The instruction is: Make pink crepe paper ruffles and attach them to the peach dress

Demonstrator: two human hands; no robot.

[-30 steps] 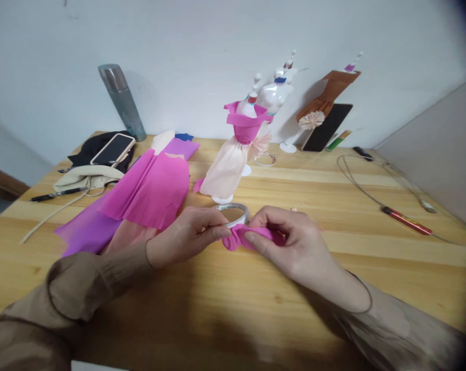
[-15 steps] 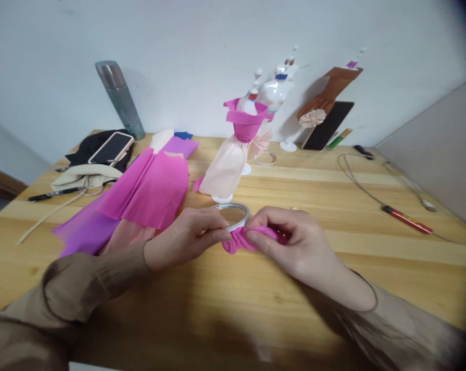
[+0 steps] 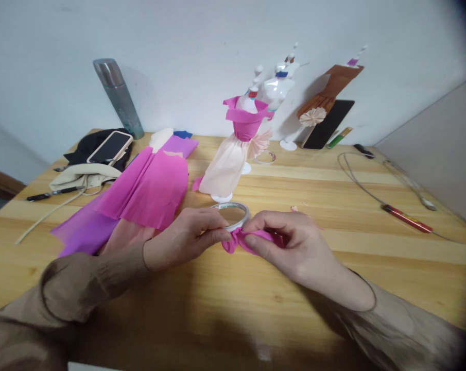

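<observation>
Both hands meet over the middle of the wooden table. My left hand pinches one end of a small bunched strip of pink crepe paper. My right hand is curled round the other end of the same strip, fingers closed on it. Just behind my fingertips lies a roll of tape. Farther back stands a small mannequin dressed in a pink top and a pale peach skirt.
Pink, purple and peach crepe paper sheets lie at left. Behind them are a phone on dark cloth, a beige bag, a pen and a steel flask. More mannequins, a dark tablet and cables are at back right.
My right-hand fingers have gathered the pink strip tighter against my left fingertips. The view has shifted slightly; nothing else on the table has moved.
</observation>
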